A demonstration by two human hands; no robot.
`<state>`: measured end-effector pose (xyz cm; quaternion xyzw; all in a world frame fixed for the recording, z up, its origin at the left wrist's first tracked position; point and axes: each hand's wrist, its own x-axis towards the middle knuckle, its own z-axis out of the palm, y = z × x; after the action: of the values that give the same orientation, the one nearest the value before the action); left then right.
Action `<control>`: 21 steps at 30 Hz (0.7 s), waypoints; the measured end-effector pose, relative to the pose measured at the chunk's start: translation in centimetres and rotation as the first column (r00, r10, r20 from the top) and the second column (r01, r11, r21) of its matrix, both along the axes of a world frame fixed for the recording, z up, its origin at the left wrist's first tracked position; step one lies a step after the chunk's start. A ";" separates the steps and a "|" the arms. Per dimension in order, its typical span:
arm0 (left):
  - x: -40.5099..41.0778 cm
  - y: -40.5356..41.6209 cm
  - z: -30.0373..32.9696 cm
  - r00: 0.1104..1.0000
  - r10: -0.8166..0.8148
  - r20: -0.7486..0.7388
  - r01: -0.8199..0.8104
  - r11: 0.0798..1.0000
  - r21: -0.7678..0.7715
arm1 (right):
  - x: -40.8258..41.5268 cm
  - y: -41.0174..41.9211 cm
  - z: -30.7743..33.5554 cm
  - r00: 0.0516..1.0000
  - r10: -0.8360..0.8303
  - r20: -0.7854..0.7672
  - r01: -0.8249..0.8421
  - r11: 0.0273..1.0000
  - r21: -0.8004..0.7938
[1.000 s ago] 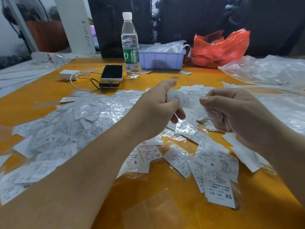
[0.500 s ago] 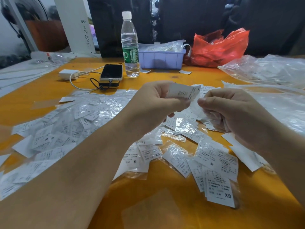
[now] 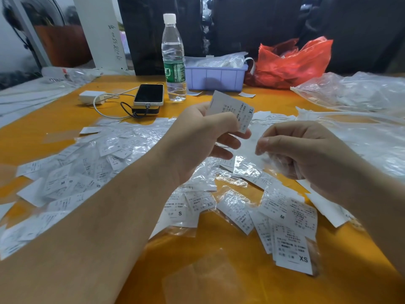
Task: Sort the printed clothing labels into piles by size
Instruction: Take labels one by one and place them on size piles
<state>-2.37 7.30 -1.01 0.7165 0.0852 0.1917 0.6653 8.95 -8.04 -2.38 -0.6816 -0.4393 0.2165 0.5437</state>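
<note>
My left hand (image 3: 197, 139) pinches a white label marked XL (image 3: 232, 109) and holds it up above the table's middle. Just to its right, my right hand (image 3: 306, 150) is curled around a clear plastic sleeve with labels (image 3: 278, 163). Many white printed labels, several in clear sleeves, lie scattered on the orange table (image 3: 219, 270). A broad spread of labels (image 3: 87, 163) lies at the left. In front lie labels marked S (image 3: 179, 212), XS (image 3: 293, 253) and M (image 3: 281, 216).
At the back stand a water bottle (image 3: 173, 60), a phone on a power bank (image 3: 149, 95) with a white charger (image 3: 91, 97) and cable, a lilac tray (image 3: 215, 76) of bagged items and a red plastic bag (image 3: 291, 62). Clear plastic bags (image 3: 355, 93) lie at the right.
My left hand drew a label away from my right hand and raised it, turning it so the XL mark shows. The right hand stayed in place.
</note>
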 end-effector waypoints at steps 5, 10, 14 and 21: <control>0.2 0.0 -0.2 1.000 0.010 -0.029 -0.008 0.999 0.052 | -0.1 -0.1 0.2 1.000 0.023 -0.012 -0.023 1.000 0.019; 0.3 0.0 -0.3 0.997 0.008 -0.072 -0.005 0.999 0.042 | -0.3 -0.1 0.2 1.000 0.013 -0.029 -0.011 0.999 0.048; 0.3 0.1 -0.4 0.995 -0.021 -0.097 0.025 0.999 0.041 | -0.3 -0.1 0.2 0.999 0.011 -0.053 -0.008 0.998 0.061; 0.3 0.3 -0.4 0.993 -0.061 -0.101 0.063 0.998 0.016 | -0.1 -0.1 0.2 0.998 -0.003 -0.061 0.007 0.998 0.069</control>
<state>-2.10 7.58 -1.40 0.7338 0.0944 0.1356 0.6590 8.81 -8.16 -2.15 -0.6566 -0.4281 0.2207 0.5805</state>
